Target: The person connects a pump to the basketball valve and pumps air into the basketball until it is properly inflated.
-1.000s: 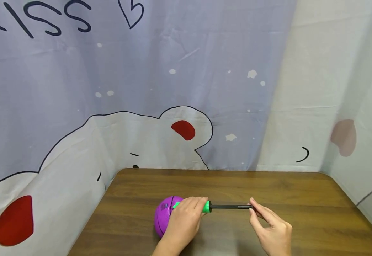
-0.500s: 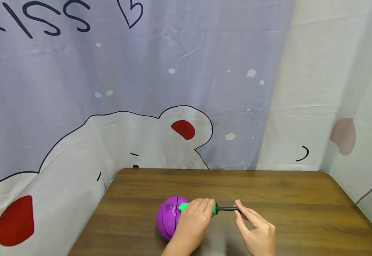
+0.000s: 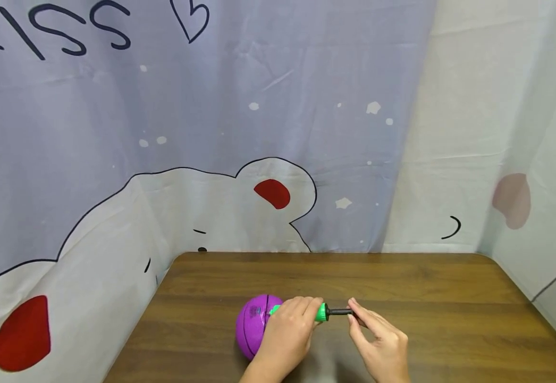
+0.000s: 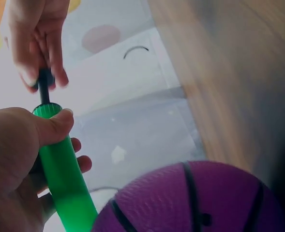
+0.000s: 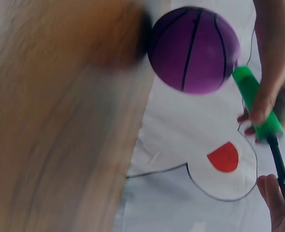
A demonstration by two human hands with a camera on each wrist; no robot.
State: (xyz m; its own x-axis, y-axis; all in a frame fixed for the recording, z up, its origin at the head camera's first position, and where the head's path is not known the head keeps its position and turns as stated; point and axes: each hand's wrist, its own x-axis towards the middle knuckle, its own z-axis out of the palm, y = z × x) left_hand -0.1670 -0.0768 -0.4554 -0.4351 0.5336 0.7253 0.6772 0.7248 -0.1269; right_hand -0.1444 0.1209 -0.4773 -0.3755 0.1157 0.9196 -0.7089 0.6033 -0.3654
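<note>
A purple ball [image 3: 251,327] with black seam lines, like a small basketball, sits on the table to the left of both hands. My left hand [image 3: 288,331] grips the green barrel of a hand pump [image 4: 67,181], thumb and fingers curled round it. The barrel's tip meets the ball's right side, as the right wrist view shows. Out of the barrel's other end comes a black rod [image 5: 277,157], only a short length of it showing. My right hand [image 3: 382,340] pinches the black handle at the rod's end between thumb and fingers, mostly covering it.
The brown wooden table [image 3: 474,319] has rounded far corners. Behind it and along both sides hangs a printed curtain [image 3: 345,175] with white cartoon shapes, right against the table's far edge.
My right hand has moved left, pushing the pump's rod most of the way into the barrel. The ball and left hand have shifted slightly right.
</note>
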